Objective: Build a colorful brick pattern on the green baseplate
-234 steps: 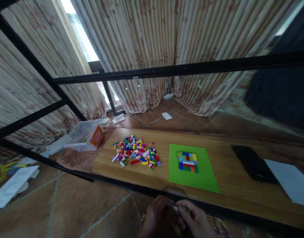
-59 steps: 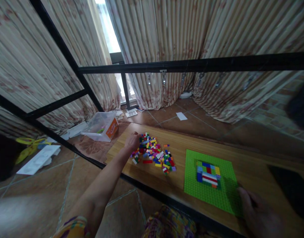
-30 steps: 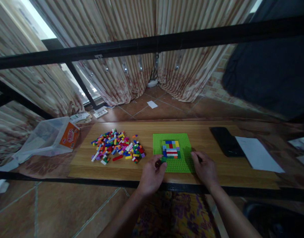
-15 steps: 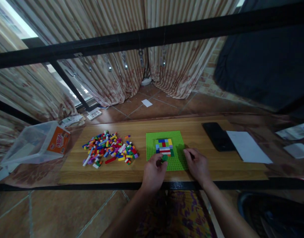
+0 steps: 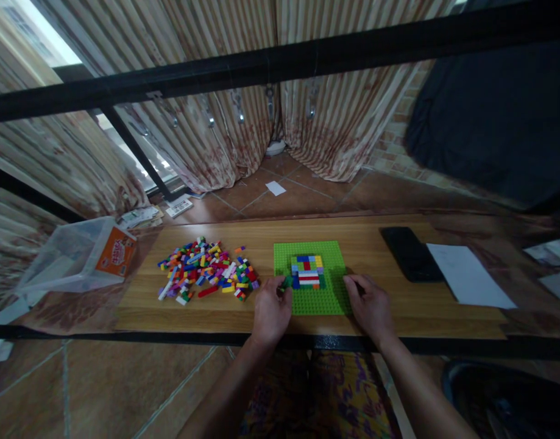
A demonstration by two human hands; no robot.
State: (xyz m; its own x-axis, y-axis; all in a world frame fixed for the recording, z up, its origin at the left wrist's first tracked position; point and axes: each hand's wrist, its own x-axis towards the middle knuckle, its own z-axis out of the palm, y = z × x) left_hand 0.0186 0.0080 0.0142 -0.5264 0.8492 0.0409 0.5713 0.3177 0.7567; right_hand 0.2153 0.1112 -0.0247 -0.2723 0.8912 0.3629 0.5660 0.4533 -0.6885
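A light green studded baseplate (image 5: 316, 302) lies on the wooden board, bearing a flat block of toy bricks (image 5: 308, 274) in blue, red, white, yellow and green. At the plate's left edge, my left hand (image 5: 271, 311) is closed in a pinch around a dark green toy brick (image 5: 286, 283), left of the built block. My right hand (image 5: 370, 305) has its fingers curled, thumb and forefinger closed at the plate's right edge. Part of that edge is hidden behind the fingers.
Loose toy bricks (image 5: 206, 268) are heaped on the left of the wooden board (image 5: 142, 314). Beyond them stands a clear plastic box (image 5: 74, 256) with an orange label. A black phone-like slab (image 5: 410, 253) and white paper (image 5: 469, 274) lie at right. A dark metal bar (image 5: 270, 64) crosses behind.
My left hand has moved left, from the front of the built block to beside it, with the dark green toy brick. My right hand stays at the plate's edge. The view has shifted slightly.
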